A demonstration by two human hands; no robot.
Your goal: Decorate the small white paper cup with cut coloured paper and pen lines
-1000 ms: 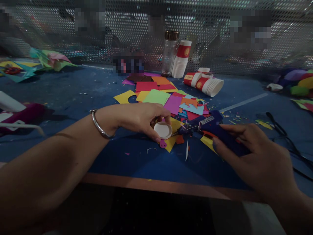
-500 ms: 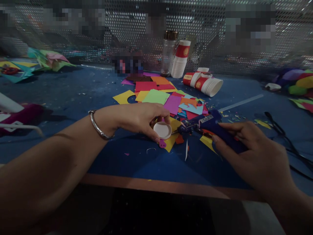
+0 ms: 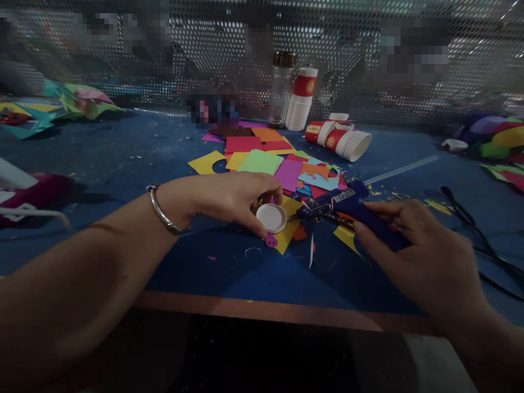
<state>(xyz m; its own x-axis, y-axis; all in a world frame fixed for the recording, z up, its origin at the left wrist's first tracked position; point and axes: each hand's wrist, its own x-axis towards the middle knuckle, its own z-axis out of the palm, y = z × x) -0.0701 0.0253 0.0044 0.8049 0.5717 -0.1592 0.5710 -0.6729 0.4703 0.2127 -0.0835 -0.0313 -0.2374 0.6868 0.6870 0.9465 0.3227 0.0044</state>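
Note:
My left hand pinches a small white paper cup by its side; the cup's round white face is turned up toward me. A small purple paper piece shows just below the cup. In my right hand is a dark blue hot glue gun, gripped by its handle. Its nozzle points left and meets or nearly meets the cup's right edge. Yellow paper lies under the cup and nozzle, beside an orange scrap.
Coloured paper sheets and scraps spread behind my hands. Farther back are a glass bottle, upright stacked paper cups and a toppled cup stack. A clear glue stick and black cable lie right.
The glue gun and my right hand have shifted very slightly up and left. My left hand keeps its hold on the cup, almost still.

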